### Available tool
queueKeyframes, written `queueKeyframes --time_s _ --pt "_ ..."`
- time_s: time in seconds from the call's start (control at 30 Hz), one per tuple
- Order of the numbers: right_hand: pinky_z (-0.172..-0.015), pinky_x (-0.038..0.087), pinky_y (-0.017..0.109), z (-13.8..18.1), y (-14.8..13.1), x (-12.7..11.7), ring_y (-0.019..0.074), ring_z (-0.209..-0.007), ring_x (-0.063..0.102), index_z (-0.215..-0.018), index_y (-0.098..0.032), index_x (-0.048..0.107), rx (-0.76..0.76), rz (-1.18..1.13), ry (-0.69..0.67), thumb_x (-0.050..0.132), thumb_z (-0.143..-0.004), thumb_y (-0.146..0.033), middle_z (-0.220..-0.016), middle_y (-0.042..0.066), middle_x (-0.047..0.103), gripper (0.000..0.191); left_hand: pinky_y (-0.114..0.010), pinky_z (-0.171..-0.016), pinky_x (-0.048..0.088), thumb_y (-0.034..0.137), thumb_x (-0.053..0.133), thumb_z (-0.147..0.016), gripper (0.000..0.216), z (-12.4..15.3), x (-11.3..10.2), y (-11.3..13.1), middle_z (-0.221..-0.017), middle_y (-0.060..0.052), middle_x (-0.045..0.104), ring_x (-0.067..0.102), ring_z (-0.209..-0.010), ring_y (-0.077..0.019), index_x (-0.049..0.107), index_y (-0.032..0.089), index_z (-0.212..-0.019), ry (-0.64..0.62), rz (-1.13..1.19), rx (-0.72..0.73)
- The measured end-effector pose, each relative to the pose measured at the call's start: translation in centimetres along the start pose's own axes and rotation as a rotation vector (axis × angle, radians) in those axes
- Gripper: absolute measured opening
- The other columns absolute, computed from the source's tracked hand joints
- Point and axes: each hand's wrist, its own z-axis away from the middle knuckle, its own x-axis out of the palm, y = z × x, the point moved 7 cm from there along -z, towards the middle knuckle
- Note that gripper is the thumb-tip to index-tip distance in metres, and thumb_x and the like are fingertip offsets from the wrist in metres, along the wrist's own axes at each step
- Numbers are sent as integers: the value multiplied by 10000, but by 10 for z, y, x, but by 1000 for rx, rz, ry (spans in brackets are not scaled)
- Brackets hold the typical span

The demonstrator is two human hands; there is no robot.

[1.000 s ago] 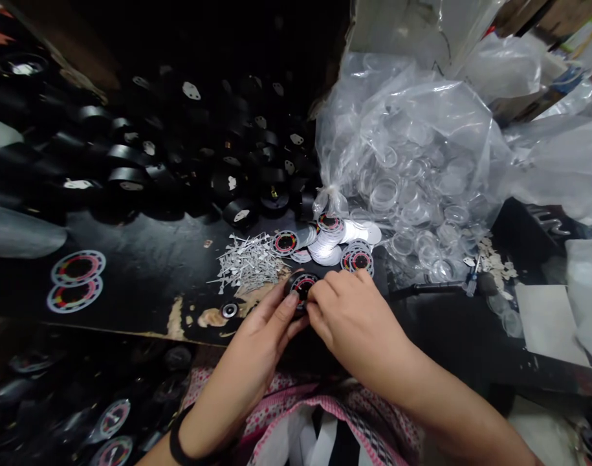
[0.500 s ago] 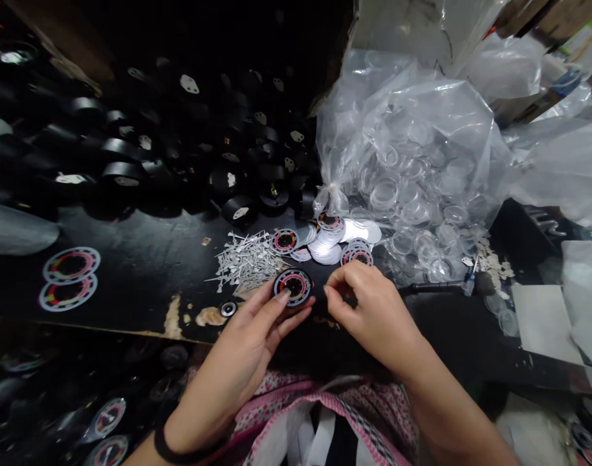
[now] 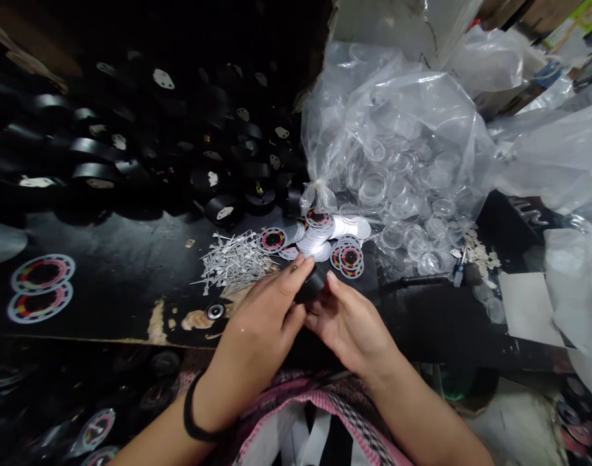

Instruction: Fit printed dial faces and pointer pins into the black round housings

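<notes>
Between both hands is a round black gauge (image 3: 311,285), turned so that its dark side shows and its dial is hidden. My left hand (image 3: 264,317) is closed around its left side, fingers over the top. From the right, my right hand (image 3: 351,323) grips it too, with the thumb against its edge. Just beyond the fingers lie a pile of thin silver pointers (image 3: 232,262), a fanned stack of round discs (image 3: 312,243) and several printed dial faces (image 3: 348,257). A small round part with a pale ring (image 3: 215,312) sits left of my left hand.
Many black gauge cases (image 3: 99,171) fill the back left. A clear bag of transparent round covers (image 3: 397,175) stands back right. A screwdriver (image 3: 458,272), a white card (image 3: 528,307) and small pale plates (image 3: 482,255) are at right. Two dial faces (image 3: 41,301) overlap at far left.
My right hand has come in from the right and now grips the gauge as well. The gauge has turned, so its dial no longer shows. The view has shifted slightly right.
</notes>
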Motion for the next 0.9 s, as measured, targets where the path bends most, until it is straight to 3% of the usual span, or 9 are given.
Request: queueKeyframes --time_s 0.07,0.17,0.23,0.3,0.4,0.47,0.67,0.77,0.9 --pt "-980 550 434 -1 3 -4 238 -1119 683 -1124 -222 668 11 -82 32 538 -944 -499 -1200 101 726 355 -423 -1227 255 121 765 -718 490 -7 0 2 -1312 -5 705 558 -1321 -319 760 331 -1160 -18 41 25" --pt "-1104 466 442 2 -9 -7 238 -1273 610 -1242 -233 630 -18 -25 -12 609 -912 -493 -1432 104 598 420 -389 -1228 237 184 788 -733 501 -11 -21 4 -1347 9 682 512 -1364 -305 733 322 -1211 154 12 1" --pt "-1096 472 455 7 -20 -8 258 -1288 603 -1314 -246 591 -12 75 -65 646 -888 -521 -1562 109 454 510 -364 -1199 288 282 733 -832 493 -7 -36 2 -1358 30 671 541 -1331 -279 661 332 -1317 247 -25 -85" --pt "-1010 533 451 12 -31 -11 260 -1196 666 -1356 -263 565 -28 202 -91 620 -902 -539 -1585 106 418 534 -338 -1161 344 377 661 -903 452 2 -43 -7 -1332 36 682 573 -1288 -259 628 326 -1351 237 18 -212" --pt "-912 559 405 16 -51 -20 201 -933 742 -1298 -235 614 -166 565 -8 523 -977 -459 -1213 86 719 402 -308 -1116 405 437 677 -887 419 20 -42 -30 -1257 20 718 602 -1243 -246 666 303 -1285 185 227 -382" --pt "-902 535 375 17 -61 -18 185 -881 722 -1163 -214 677 -310 911 60 497 -998 -336 -966 48 756 273 -308 -1050 481 427 738 -836 400 32 -35 -46 -1198 0 741 645 -1174 -248 702 294 -1212 180 395 -469" --pt "-840 493 414 -8 -49 13 281 -926 673 -1011 -135 666 -436 1828 74 496 -973 -184 -983 143 707 181 -313 -884 597 344 803 -778 246 41 -9 -55 -1108 -39 769 707 -1059 -248 763 236 -996 208 720 -563" --pt "-788 482 409 -17 -49 20 289 -861 676 -981 -124 653 -428 1935 85 495 -967 -192 -931 156 710 173 -357 -938 581 355 761 -823 244 39 1 -47 -1106 -51 777 722 -1035 -241 753 241 -1039 215 810 -572" --pt "-740 459 350 -14 -50 24 233 -793 656 -901 -153 646 -406 1816 38 535 -950 -185 -871 97 708 125 -387 -1037 529 342 752 -832 252 31 11 -38 -1184 -59 761 668 -1182 -260 750 242 -1064 236 906 -517"
